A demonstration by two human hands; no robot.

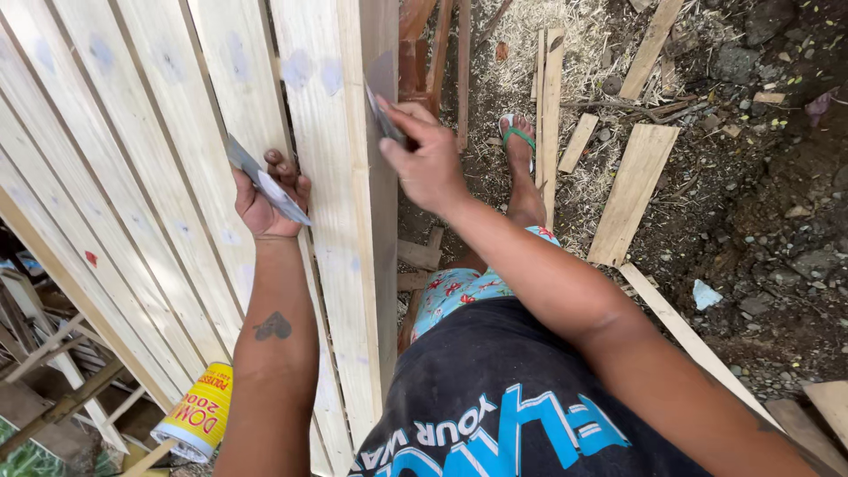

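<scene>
A slatted panel of pale, unfinished wooden boards (177, 132) fills the left half of the view, its boards running from near to far with narrow dark gaps between them and faint bluish-grey patches of filler dotted along the faces. The left hand (269, 199) is clenched around a flat metal putty knife (265, 181), held against the face of one board near the panel's middle. The right hand (428, 159) grasps a second, smaller scraper blade (382, 110) pressed to the panel's right edge board (367, 265), farther away than the left hand. To the right of the panel the ground (751, 221) is bare dark soil with stones, dry straw and offcut planks (634, 190) lying loose; a foot in a green-strapped sandal (519, 137) stands among them. At the near left, below the panel, a yellow can (196, 415) rests on rough timber framing (62, 402).
</scene>
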